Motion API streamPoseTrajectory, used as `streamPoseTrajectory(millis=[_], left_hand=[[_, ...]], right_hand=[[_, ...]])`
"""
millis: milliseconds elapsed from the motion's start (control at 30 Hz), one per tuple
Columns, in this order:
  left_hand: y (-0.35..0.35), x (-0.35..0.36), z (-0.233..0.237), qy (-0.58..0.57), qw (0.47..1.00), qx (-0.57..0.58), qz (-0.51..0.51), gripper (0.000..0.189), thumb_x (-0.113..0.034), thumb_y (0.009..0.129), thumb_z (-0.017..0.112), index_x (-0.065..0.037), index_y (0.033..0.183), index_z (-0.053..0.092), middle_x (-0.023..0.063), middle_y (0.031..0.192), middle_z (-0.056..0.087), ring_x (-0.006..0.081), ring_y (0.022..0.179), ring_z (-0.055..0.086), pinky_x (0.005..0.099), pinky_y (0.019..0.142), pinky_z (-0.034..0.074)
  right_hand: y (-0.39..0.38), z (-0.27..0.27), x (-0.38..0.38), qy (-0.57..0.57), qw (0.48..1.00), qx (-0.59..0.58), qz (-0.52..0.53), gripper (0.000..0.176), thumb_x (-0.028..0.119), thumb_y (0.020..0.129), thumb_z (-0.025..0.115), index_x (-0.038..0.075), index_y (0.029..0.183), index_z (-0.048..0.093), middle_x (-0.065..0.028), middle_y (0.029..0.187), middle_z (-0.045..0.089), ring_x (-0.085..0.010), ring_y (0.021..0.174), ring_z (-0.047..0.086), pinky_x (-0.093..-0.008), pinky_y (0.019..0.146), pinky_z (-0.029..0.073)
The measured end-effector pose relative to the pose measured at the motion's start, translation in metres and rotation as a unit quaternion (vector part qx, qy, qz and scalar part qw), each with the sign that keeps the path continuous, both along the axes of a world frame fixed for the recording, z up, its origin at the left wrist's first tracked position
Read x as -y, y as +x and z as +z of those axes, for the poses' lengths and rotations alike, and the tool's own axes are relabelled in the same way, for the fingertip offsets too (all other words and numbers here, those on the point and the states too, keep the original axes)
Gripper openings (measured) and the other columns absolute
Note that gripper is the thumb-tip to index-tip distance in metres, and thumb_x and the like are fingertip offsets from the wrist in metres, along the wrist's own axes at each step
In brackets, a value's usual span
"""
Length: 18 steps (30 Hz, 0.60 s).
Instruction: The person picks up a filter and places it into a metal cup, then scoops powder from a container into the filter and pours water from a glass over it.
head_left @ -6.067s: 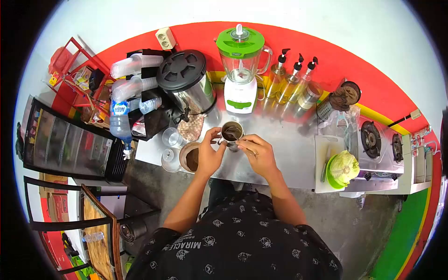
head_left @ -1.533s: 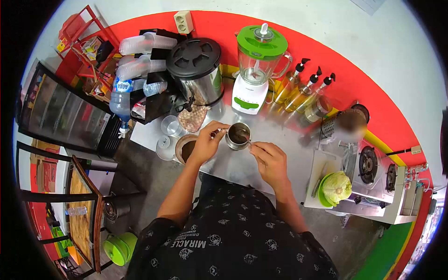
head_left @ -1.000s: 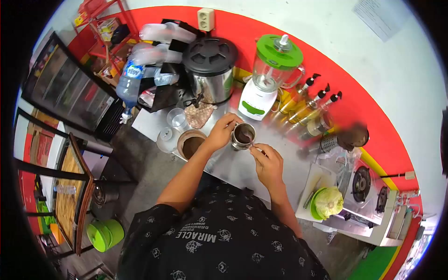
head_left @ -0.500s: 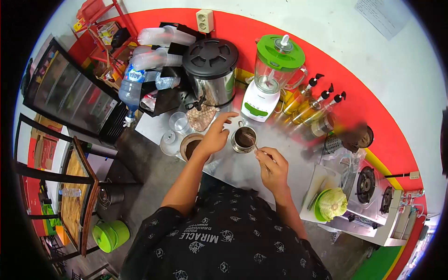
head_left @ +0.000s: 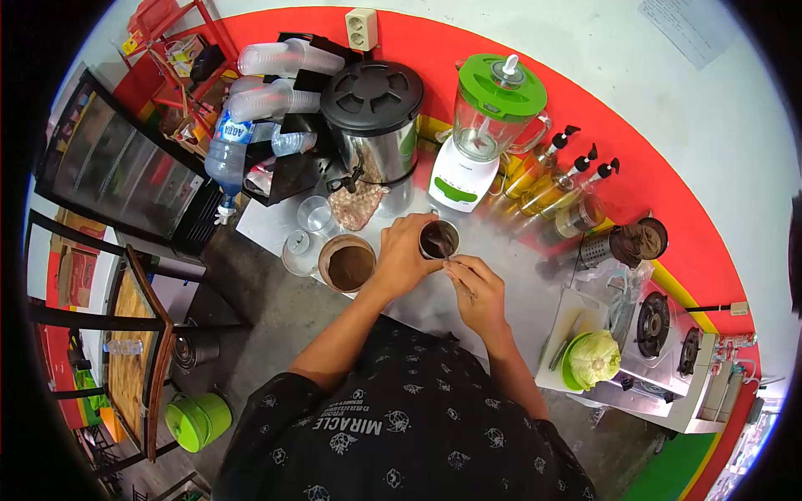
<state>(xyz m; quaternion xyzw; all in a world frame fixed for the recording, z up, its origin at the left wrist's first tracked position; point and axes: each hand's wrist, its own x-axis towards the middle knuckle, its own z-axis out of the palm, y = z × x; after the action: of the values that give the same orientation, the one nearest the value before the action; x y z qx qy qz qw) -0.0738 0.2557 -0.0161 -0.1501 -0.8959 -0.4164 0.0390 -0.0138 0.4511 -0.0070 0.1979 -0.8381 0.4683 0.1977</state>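
Note:
A small metal cup [head_left: 457,234] with dark brown contents stands on the steel counter [head_left: 522,288]. My left hand [head_left: 403,257] is closed around the cup's left side, its thumb near the front. The fingers of my right hand [head_left: 478,294] pinch a spoon [head_left: 449,250], mostly hidden by the hand, whose lower end dips into the cup. Left of my left hand sits an open tub [head_left: 326,252] of brown powder. Beside it are a clear lid [head_left: 298,253] and a clear plastic cup [head_left: 316,215].
A blender [head_left: 464,174] with a green lid stands behind the cup, next to a large steel container [head_left: 372,100]. Pump bottles [head_left: 543,188] line the wall at right. Farther right are a cabbage [head_left: 595,361] and a gas stove [head_left: 653,324]. A water bottle [head_left: 225,159] is at left.
My left hand has come down from above the tub to the right and taken hold of the metal cup. My right hand keeps the spoon in the cup, slightly further left.

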Motion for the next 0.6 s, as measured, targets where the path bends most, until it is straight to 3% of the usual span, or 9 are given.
streamPoseTrajectory(millis=[133,267,333,467,600], left_hand=[[-0.018,0.018,0.0,0.033,0.994,0.002,-0.101,0.092,-0.029,0.072,0.101,-0.005,0.151,0.059,0.0166,0.148,0.062,0.0407,0.135,0.056,0.051,0.116,0.042],[-0.015,0.016,0.003,0.071,0.994,0.03,-0.076,0.088,-0.027,0.072,0.101,-0.004,0.148,0.062,0.0184,0.145,0.062,0.0407,0.134,0.057,0.0521,0.116,0.043],[-0.015,0.009,0.0,0.101,0.993,0.04,-0.044,0.09,-0.025,0.072,0.101,-0.002,0.149,0.061,0.0195,0.142,0.062,0.0405,0.134,0.057,0.0507,0.117,0.045],[-0.021,0.01,-0.007,0.116,0.991,0.033,-0.062,0.095,-0.022,0.072,0.1,-0.002,0.154,0.055,0.0195,0.139,0.061,0.0403,0.136,0.056,0.0492,0.117,0.046],[-0.021,0.018,0.003,0.135,0.985,0.046,-0.102,0.097,-0.017,0.073,0.099,-0.006,0.158,0.052,0.0181,0.136,0.06,0.0386,0.137,0.055,0.0479,0.118,0.045]], right_hand=[[-0.006,0.011,-0.016,-0.02,0.999,0.03,0.015,0.015,-0.003,0.097,0.079,-0.002,0.112,0.081,-0.0147,0.112,0.076,-0.0255,0.086,0.075,-0.0336,0.074,0.059],[-0.008,0.018,-0.017,0.007,1.0,0.024,-0.015,0.02,-0.006,0.093,0.08,0.001,0.111,0.08,-0.0128,0.11,0.077,-0.0284,0.088,0.077,-0.0366,0.076,0.062],[-0.012,0.018,-0.013,0.078,0.996,-0.041,0.001,0.022,-0.006,0.09,0.08,0.002,0.111,0.081,-0.0129,0.111,0.077,-0.0306,0.09,0.077,-0.0381,0.077,0.063],[-0.012,0.004,-0.002,0.069,0.997,-0.035,0.014,0.024,-0.006,0.089,0.08,0.003,0.111,0.081,-0.0128,0.11,0.077,-0.0318,0.089,0.076,-0.0395,0.077,0.063],[-0.01,0.018,-0.004,-0.012,0.999,0.017,0.025,0.023,-0.006,0.089,0.08,0.001,0.111,0.081,-0.0129,0.108,0.077,-0.0307,0.089,0.077,-0.0389,0.077,0.062]])
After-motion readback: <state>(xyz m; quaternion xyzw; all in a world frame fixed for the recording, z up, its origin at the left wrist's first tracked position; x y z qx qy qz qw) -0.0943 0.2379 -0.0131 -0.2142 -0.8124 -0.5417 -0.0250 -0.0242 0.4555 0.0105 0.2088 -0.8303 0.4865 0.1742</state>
